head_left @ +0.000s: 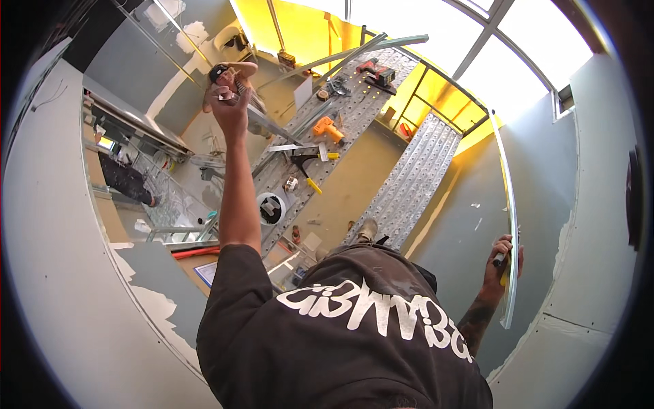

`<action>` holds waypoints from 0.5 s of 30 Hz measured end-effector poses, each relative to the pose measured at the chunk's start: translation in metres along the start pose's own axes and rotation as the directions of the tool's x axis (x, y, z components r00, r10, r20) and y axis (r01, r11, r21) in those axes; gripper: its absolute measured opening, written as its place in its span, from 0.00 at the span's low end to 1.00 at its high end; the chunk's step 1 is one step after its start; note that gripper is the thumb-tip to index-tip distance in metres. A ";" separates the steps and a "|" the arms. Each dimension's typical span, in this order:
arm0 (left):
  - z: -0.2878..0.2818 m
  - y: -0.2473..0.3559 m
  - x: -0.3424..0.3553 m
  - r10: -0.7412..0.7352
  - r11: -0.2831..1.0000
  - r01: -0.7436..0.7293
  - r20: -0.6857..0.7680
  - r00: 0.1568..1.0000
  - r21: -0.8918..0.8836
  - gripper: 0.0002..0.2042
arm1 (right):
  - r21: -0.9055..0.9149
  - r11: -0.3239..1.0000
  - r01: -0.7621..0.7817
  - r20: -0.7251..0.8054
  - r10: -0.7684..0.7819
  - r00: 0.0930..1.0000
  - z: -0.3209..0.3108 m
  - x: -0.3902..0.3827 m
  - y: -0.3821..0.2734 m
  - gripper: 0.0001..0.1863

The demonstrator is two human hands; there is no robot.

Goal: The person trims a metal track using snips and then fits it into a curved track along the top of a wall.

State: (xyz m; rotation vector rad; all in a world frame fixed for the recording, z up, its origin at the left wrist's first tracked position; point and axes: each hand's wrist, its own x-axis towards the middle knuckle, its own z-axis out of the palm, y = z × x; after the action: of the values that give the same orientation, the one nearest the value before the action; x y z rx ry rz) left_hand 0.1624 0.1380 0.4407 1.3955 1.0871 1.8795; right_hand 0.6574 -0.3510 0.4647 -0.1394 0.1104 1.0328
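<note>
Right hand [502, 251] partly hidden behind metal profile [514, 217]; shirt [340, 354] cut off below.

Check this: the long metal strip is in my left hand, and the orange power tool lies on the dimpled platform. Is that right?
No: the head view shows the long metal strip in your right hand. The orange power tool does lie on the dimpled platform.
</note>
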 end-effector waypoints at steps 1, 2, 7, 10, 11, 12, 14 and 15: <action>-0.004 -0.011 0.000 0.002 1.000 -0.002 -0.006 1.000 0.006 0.21 | 0.002 1.000 -0.012 0.001 0.012 1.000 0.003 0.000 0.000 0.22; -0.008 -0.024 -0.002 0.004 1.000 -0.003 -0.053 0.999 0.024 0.20 | 0.003 1.000 -0.019 0.000 0.019 1.000 0.004 0.001 -0.001 0.22; -0.011 -0.066 -0.010 -0.058 0.995 0.073 -0.194 0.979 0.069 0.22 | -0.035 0.999 -0.016 0.010 0.017 1.000 0.010 0.008 -0.008 0.22; -0.007 -0.088 -0.017 -0.014 0.982 0.056 -0.219 0.976 0.183 0.23 | -0.053 0.999 0.001 0.008 -0.001 1.000 0.020 0.011 -0.008 0.22; -0.005 -0.095 -0.019 0.011 0.951 0.059 -0.224 0.975 0.303 0.24 | -0.054 0.999 0.002 0.010 -0.002 1.000 0.021 0.012 -0.012 0.22; -0.003 -0.103 -0.020 0.011 0.951 0.059 -0.224 0.974 0.303 0.24 | -0.037 0.999 0.012 0.015 -0.012 1.000 0.021 0.012 -0.015 0.23; -0.001 -0.121 -0.023 -0.247 0.938 0.276 -0.155 0.957 0.209 0.23 | -0.024 1.000 0.018 0.010 -0.017 1.000 0.025 0.014 -0.021 0.23; 0.002 -0.134 -0.026 -0.248 0.939 0.276 -0.151 0.957 0.203 0.23 | -0.026 0.999 0.025 0.013 -0.024 1.000 0.029 0.012 -0.023 0.23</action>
State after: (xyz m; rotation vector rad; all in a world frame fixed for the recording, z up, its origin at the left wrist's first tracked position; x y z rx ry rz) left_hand 0.1674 0.1875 0.3137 1.1907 1.5060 1.7075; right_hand 0.6845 -0.3476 0.4926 -0.1571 0.0833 1.0108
